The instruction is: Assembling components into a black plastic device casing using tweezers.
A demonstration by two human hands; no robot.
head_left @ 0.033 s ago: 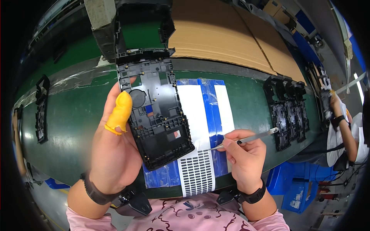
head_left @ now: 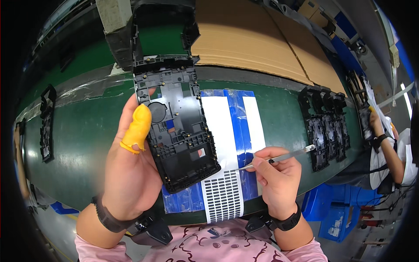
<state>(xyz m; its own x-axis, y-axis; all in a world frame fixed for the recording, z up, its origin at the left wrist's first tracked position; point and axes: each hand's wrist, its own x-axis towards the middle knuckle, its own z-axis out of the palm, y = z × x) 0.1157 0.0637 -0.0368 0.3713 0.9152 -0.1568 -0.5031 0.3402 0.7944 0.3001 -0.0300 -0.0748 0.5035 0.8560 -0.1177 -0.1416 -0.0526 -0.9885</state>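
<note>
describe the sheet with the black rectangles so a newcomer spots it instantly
On the green table, a blue pad lies before the person. Along it runs the white sheet, its near end beside the right hand. Rows of small black rectangles there set it apart from the plain white strip farther right.

Plastic frame [head_left: 185, 105], shiny metal tool [head_left: 291, 154], matt cardboard [head_left: 246, 43]

moderately bright, diffuse light on the green table [head_left: 78, 131]; pale sheen near the surface's left edge; highlight on the black plastic housing [head_left: 189, 107]; glowing white strip [head_left: 406, 99] beyond the right edge; fisheye-bowed far edge, black rim; outer contour of the left hand [head_left: 131, 174] blurred.
</note>
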